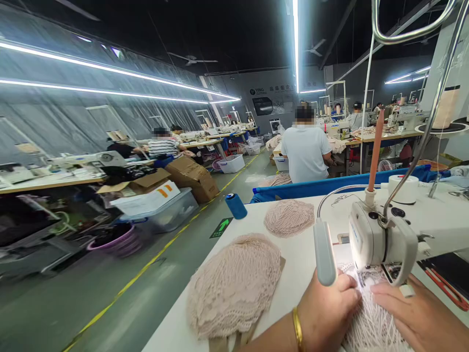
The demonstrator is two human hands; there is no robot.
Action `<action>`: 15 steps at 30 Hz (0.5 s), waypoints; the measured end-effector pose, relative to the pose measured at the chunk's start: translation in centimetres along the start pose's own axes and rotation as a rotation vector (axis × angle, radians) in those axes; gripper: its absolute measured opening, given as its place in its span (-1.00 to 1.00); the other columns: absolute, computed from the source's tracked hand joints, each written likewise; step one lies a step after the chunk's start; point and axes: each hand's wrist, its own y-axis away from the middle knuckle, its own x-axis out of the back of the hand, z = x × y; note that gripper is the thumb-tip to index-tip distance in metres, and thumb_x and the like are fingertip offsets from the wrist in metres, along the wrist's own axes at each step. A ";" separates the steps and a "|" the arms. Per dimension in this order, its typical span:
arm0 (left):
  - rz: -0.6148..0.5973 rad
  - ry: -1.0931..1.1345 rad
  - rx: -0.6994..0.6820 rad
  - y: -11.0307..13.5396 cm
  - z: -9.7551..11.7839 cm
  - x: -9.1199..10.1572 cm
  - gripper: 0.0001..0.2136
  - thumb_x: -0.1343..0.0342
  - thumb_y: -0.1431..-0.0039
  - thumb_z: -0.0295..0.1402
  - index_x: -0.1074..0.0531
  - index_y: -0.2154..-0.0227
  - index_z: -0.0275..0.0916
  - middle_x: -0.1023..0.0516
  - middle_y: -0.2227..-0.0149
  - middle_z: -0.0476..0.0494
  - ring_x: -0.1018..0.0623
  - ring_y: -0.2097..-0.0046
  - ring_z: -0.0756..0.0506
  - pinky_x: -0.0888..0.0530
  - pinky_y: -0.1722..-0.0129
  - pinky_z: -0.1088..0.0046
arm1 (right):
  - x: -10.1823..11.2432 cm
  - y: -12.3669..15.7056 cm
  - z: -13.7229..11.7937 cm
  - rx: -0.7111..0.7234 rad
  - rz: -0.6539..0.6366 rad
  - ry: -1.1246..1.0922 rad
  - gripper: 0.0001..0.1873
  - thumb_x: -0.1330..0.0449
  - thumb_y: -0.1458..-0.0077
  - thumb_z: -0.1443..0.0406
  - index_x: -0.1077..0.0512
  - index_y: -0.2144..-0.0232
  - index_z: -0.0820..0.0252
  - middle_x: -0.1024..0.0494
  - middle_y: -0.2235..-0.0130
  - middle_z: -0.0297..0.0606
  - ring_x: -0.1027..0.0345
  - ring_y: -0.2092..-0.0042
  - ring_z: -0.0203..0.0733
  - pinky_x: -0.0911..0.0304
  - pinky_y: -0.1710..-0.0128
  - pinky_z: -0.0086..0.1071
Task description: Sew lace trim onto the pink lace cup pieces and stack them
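A pale pink lace piece (373, 318) lies under the needle area of a white sewing machine (370, 234). My left hand (331, 305), with a gold bangle at the wrist, is closed on the lace's left edge, thumb and fingers pinched together. On the right side of the lace, my right hand (414, 305) rests with its fingers stretched out flat, partly behind the machine's head. A small grey lamp (325, 254) shines on the spot. To the left, a large stack of lace pieces (236, 288) lies on the white table (176, 320), and a smaller lace stack (289, 217) sits farther back.
A blue thread cone (236, 206) stands at the table's left edge. Red-handled scissors (445, 283) lie right of the machine, and a white thread spool (403, 189) is behind it. A person in a light shirt (306, 151) sits ahead; cardboard boxes (192, 178) line the aisle.
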 end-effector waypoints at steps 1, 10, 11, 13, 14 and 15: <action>-0.004 -0.016 0.012 0.0 0.0 0.0 -0.90 -0.13 -0.43 -0.42 -0.56 0.16 -0.19 -0.66 0.16 -0.11 -0.58 0.19 -0.14 -0.45 0.03 0.21 | 0.0 0.0 -0.1 0.007 0.001 0.017 -0.44 -0.10 -0.14 0.55 -0.57 -0.07 -0.03 -0.75 0.04 -0.33 -0.61 0.13 -0.08 -0.42 0.14 -0.30; 0.067 -0.023 -0.214 0.9 0.1 -1.5 -0.84 -0.33 -0.36 -0.22 -0.54 0.27 -0.16 -0.66 0.24 0.02 -0.57 0.29 -0.06 -0.37 0.24 0.33 | -1.2 1.0 -0.7 0.083 0.074 -0.122 -0.61 -0.07 -0.32 0.43 -0.58 -0.02 -0.01 -0.75 0.14 -0.26 -0.58 0.17 -0.05 -0.38 0.03 -0.23; 0.071 -0.010 -0.204 1.0 0.1 -1.6 -0.85 -0.32 -0.36 -0.23 -0.55 0.27 -0.17 -0.66 0.25 0.02 -0.57 0.30 -0.06 -0.38 0.24 0.32 | -1.4 1.1 -0.7 0.085 0.076 -0.135 -0.61 -0.06 -0.34 0.42 -0.58 -0.02 -0.01 -0.74 0.15 -0.26 -0.57 0.18 -0.06 -0.38 0.05 -0.24; 0.076 0.010 -0.195 1.0 0.0 -1.7 -0.86 -0.32 -0.37 -0.23 -0.56 0.26 -0.16 -0.67 0.25 0.02 -0.58 0.30 -0.06 -0.39 0.24 0.32 | -1.7 1.3 -0.5 0.065 0.073 -0.145 -0.62 -0.04 -0.36 0.41 -0.59 -0.01 -0.01 -0.74 0.15 -0.25 -0.57 0.17 -0.06 -0.38 0.04 -0.24; 0.078 0.014 -0.194 1.0 -0.1 -1.8 -0.85 -0.32 -0.38 -0.22 -0.56 0.27 -0.16 -0.68 0.24 0.02 -0.58 0.30 -0.06 -0.39 0.24 0.32 | -2.0 1.4 -0.4 0.053 0.066 -0.142 -0.63 -0.04 -0.38 0.40 -0.59 -0.01 -0.01 -0.74 0.14 -0.25 -0.57 0.16 -0.06 -0.38 0.01 -0.24; 0.085 0.014 -0.195 1.1 -0.2 -2.0 -0.84 -0.33 -0.38 -0.22 -0.55 0.28 -0.16 -0.69 0.24 0.02 -0.58 0.31 -0.05 -0.40 0.24 0.32 | -2.3 1.5 -0.3 0.049 0.061 -0.136 -0.65 -0.05 -0.40 0.38 -0.59 -0.01 -0.01 -0.74 0.13 -0.25 -0.57 0.16 -0.07 -0.38 -0.01 -0.23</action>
